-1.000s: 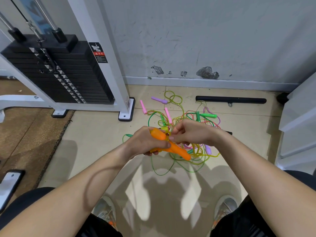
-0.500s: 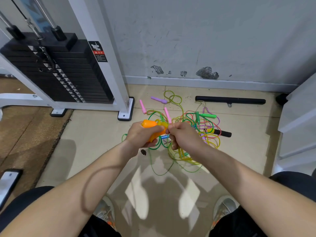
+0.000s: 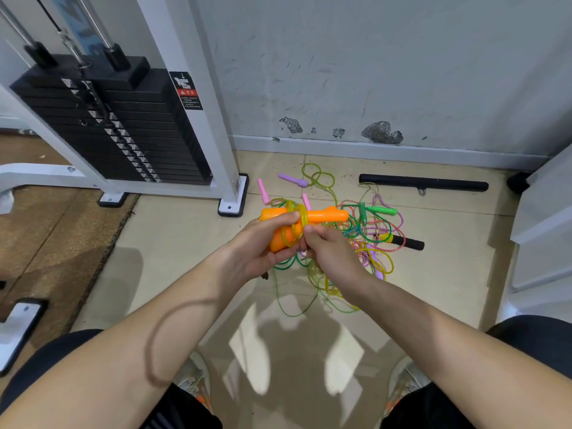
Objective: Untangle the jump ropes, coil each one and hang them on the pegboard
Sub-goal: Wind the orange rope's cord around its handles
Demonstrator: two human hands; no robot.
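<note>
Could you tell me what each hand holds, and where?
The left hand grips both orange handles where they cross; the right hand pinches the yellow cord looped round them.

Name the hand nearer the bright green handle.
Right. The right hand is left of the bright green handle, nearer the person; the left hand is farther left, gripping the orange handles.

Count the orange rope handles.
2, both in the left hand: upper handle lying crosswise, lower handle angled beneath it. The tangle may hide more.
</note>
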